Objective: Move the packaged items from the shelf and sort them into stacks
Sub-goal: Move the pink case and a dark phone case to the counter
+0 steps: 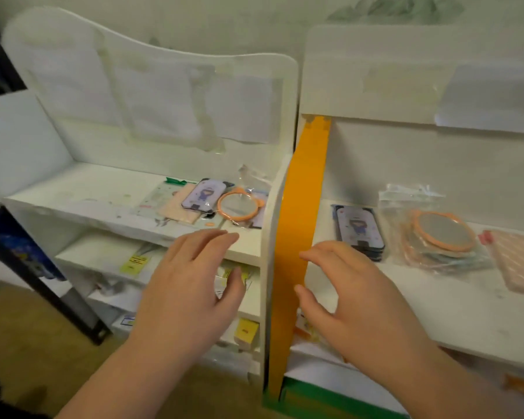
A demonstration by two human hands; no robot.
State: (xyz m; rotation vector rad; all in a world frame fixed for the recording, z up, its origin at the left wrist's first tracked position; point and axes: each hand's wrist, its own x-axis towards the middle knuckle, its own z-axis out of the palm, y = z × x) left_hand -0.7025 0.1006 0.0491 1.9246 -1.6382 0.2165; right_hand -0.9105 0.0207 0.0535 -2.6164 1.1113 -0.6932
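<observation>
A loose pile of packaged items (208,204) is seen at frame centre on the left shelf (82,189). Sorted stacks, dark cards (359,231), round mirrors (443,237) and pink packs (519,261), are laid on the right shelf (406,309). The left hand (188,285) and right hand (354,297) are held open and empty below.

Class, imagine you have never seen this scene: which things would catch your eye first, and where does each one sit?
The bright orange side panel runs down the centre, dividing the two white shelf units. In the foreground, the left hand and right hand hover open and empty on either side of it. On the right shelf sit sorted stacks, including purple cartoon cards and orange round mirrors, while a jumbled pile lies on the left shelf.
</observation>
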